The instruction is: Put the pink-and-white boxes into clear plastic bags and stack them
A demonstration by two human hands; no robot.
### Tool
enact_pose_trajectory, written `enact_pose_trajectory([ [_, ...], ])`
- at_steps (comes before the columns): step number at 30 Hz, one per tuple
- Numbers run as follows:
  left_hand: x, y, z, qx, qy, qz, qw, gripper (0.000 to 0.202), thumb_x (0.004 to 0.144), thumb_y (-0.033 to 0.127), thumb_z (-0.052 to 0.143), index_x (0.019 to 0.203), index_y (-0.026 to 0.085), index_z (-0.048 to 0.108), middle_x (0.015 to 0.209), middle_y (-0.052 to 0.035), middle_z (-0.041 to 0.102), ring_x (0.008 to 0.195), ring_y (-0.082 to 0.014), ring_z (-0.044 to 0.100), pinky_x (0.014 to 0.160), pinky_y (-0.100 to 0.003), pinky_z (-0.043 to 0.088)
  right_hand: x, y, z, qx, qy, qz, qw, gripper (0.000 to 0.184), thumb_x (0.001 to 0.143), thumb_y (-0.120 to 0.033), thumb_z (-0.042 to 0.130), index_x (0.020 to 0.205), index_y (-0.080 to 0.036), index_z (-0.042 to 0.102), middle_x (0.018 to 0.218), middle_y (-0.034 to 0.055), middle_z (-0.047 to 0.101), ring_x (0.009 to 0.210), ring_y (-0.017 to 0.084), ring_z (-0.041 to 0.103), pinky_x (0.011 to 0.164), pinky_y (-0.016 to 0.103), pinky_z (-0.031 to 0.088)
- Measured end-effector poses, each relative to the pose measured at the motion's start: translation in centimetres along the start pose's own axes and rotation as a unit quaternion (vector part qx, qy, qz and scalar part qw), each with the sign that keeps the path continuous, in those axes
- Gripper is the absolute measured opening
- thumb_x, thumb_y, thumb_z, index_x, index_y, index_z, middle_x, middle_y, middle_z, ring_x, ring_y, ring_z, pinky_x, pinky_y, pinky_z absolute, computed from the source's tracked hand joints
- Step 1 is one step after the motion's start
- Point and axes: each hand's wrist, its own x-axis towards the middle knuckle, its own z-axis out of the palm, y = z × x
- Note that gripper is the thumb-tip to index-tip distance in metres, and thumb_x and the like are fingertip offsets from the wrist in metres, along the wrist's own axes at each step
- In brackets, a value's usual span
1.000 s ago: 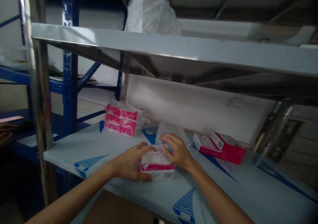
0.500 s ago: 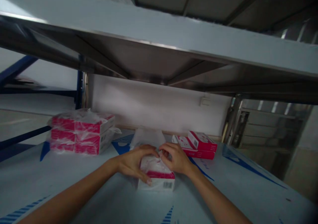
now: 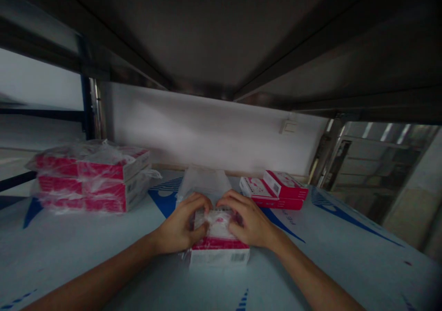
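Note:
A pink-and-white carton lies in front of me on the blue-grey surface, with thin clear plastic bag film bunched over its top. My left hand curls over its left side, thumb near the front and fingers towards the back, gripping the film. From the right, my right hand bends in the same way, its fingers and thumb on the plastic over the carton top. The fingertips partly hide what each pinches.
Plastic-wrapped pink cartons are stacked at the left. Behind my hands lie flat clear plastic bags. More pink-and-white cartons stand at the back right. A metal shelf hangs low overhead, with a wall behind.
The view has moved in under the shelf. My left thumb has drawn back from the carton's front to its top, and my right hand has spread from a tight pinch over the film.

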Motion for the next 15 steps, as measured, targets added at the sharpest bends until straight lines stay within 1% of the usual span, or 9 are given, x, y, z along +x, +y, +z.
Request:
enact_pose_trajectory([
  [2, 0.0, 0.1, -0.1, 0.004, 0.003, 0.0, 1.0, 0.027, 0.078, 0.011, 0.058, 0.102, 0.023, 0.056, 0.109, -0.0037, 0.063, 0.106, -0.0221, 0.058, 0.095, -0.036, 0.047, -0.2, 0.1, 0.0, -0.002, 0.004, 0.0, 1.0, 0.052, 0.068, -0.005, 0.048, 0.114, -0.025, 0.06, 0.11, 0.005, 0.06, 0.101, 0.021, 0.059, 0.088, 0.035, 0.051],
  [4, -0.2, 0.2, -0.1, 0.013, -0.008, 0.013, 1.0, 0.034, 0.08, 0.009, 0.055, 0.11, 0.024, 0.059, 0.118, -0.0043, 0.061, 0.114, -0.0229, 0.055, 0.101, -0.039, 0.045, -0.3, 0.1, 0.0, -0.002, 0.007, -0.003, 1.0, 0.047, 0.07, -0.005, 0.049, 0.111, -0.025, 0.062, 0.109, 0.0048, 0.06, 0.101, 0.02, 0.059, 0.089, 0.035, 0.051],
  [5, -0.2, 0.3, -0.2, 0.02, -0.015, 0.021, 0.999, 0.035, 0.08, 0.009, 0.054, 0.111, 0.025, 0.06, 0.123, -0.0046, 0.06, 0.118, -0.0233, 0.054, 0.104, -0.04, 0.043, -0.4, 0.1, 0.0, 0.0, 0.006, -0.006, 1.0, 0.042, 0.072, -0.005, 0.05, 0.107, -0.024, 0.063, 0.108, 0.0046, 0.06, 0.099, 0.02, 0.059, 0.088, 0.035, 0.05],
  [7, -0.4, 0.6, -0.3, 0.036, -0.025, 0.033, 0.999, 0.033, 0.08, 0.008, 0.054, 0.108, 0.024, 0.061, 0.128, -0.0049, 0.057, 0.122, -0.0238, 0.051, 0.107, -0.041, 0.041, -0.4, 0.0, 0.0, 0.007, 0.007, -0.013, 1.0, 0.026, 0.077, -0.009, 0.053, 0.096, -0.023, 0.062, 0.105, 0.0046, 0.059, 0.096, 0.02, 0.059, 0.086, 0.034, 0.05],
  [9, -0.4, 0.9, -0.4, 0.049, -0.029, 0.039, 0.998, 0.027, 0.08, 0.009, 0.054, 0.103, 0.023, 0.059, 0.126, -0.0056, 0.057, 0.12, -0.0239, 0.051, 0.106, -0.04, 0.042, -0.4, -0.2, 0.0, 0.01, 0.009, -0.017, 1.0, 0.012, 0.082, -0.014, 0.055, 0.089, -0.022, 0.06, 0.103, 0.0049, 0.059, 0.095, 0.02, 0.059, 0.085, 0.034, 0.05],
  [10, -0.4, 1.1, -0.5, 0.054, -0.029, 0.041, 0.997, 0.026, 0.08, 0.009, 0.054, 0.102, 0.022, 0.058, 0.123, -0.0058, 0.057, 0.118, -0.0238, 0.052, 0.104, -0.04, 0.042, -0.4, -0.3, 0.0, 0.009, 0.009, -0.018, 1.0, 0.008, 0.084, -0.016, 0.056, 0.088, -0.022, 0.058, 0.103, 0.0051, 0.06, 0.095, 0.02, 0.059, 0.085, 0.035, 0.05],
  [12, -0.4, 1.2, -0.5, 0.063, -0.026, 0.041, 0.997, 0.023, 0.079, 0.009, 0.052, 0.098, 0.021, 0.054, 0.116, -0.0058, 0.058, 0.113, -0.0232, 0.053, 0.101, -0.038, 0.044, -0.3, -0.5, 0.0, 0.003, 0.007, -0.017, 1.0, 0.007, 0.084, -0.018, 0.058, 0.087, -0.023, 0.055, 0.103, 0.0051, 0.06, 0.094, 0.02, 0.058, 0.084, 0.035, 0.05],
  [15, -0.5, 1.3, -0.4, 0.083, -0.016, 0.032, 0.996, 0.021, 0.077, 0.008, 0.049, 0.093, 0.021, 0.049, 0.109, -0.0053, 0.057, 0.105, -0.0223, 0.053, 0.094, -0.037, 0.046, -0.3, -0.5, 0.1, 0.001, 0.008, -0.008, 1.0, 0.011, 0.082, -0.016, 0.058, 0.085, -0.023, 0.05, 0.101, 0.005, 0.059, 0.093, 0.02, 0.057, 0.083, 0.034, 0.049],
])
